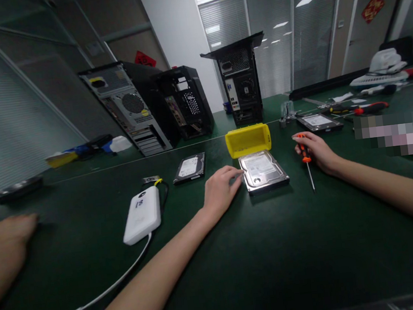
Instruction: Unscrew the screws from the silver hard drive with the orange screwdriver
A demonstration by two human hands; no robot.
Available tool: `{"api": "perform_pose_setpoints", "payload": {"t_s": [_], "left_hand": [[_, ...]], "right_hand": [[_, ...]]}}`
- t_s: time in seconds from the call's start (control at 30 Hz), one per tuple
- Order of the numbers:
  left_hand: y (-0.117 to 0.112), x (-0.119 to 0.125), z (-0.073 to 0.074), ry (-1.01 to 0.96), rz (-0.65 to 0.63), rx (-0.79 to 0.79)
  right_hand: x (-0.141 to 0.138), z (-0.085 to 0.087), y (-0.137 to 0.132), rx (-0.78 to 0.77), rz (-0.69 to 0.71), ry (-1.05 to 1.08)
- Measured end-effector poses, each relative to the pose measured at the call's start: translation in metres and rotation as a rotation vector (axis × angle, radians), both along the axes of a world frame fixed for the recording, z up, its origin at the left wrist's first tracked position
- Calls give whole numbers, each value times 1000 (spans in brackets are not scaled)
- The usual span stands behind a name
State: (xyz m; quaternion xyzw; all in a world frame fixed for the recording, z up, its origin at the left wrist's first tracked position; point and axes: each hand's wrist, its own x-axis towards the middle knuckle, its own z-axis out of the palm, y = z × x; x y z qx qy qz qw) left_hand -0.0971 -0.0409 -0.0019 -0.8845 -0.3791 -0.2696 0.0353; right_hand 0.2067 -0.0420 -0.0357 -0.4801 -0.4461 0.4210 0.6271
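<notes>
A silver hard drive (260, 168) lies label up on the green table, in front of a yellow open case (248, 140). At the drive's left edge is my left hand (222, 189), with thumb and bent fingers closed against that edge. My right hand (316, 152), to the right of the drive, is wrapped around a screwdriver (304, 151) with an orange and black handle. The screwdriver's shaft points down toward the table, apart from the drive. Left of my left hand rests another hard drive (190, 168).
A white power bank (142, 214) with a cable lies on the left. Computer cases (141, 102) stand at the back. Behind my right hand are a third hard drive (318, 122) and red-handled pliers (370, 108). Another person's hand (8, 232) rests at far left.
</notes>
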Motion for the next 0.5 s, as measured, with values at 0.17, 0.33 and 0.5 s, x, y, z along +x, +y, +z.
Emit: {"api": "perform_pose_setpoints", "payload": {"t_s": [0.17, 0.33, 0.5], "left_hand": [[2, -4, 2, 120, -39, 65], [4, -5, 3, 180, -50, 113], [3, -5, 2, 191, -42, 133]], "right_hand": [[0, 1, -1, 1, 1, 1], [-1, 1, -1, -1, -6, -9], [-1, 0, -1, 3, 5, 3]]}}
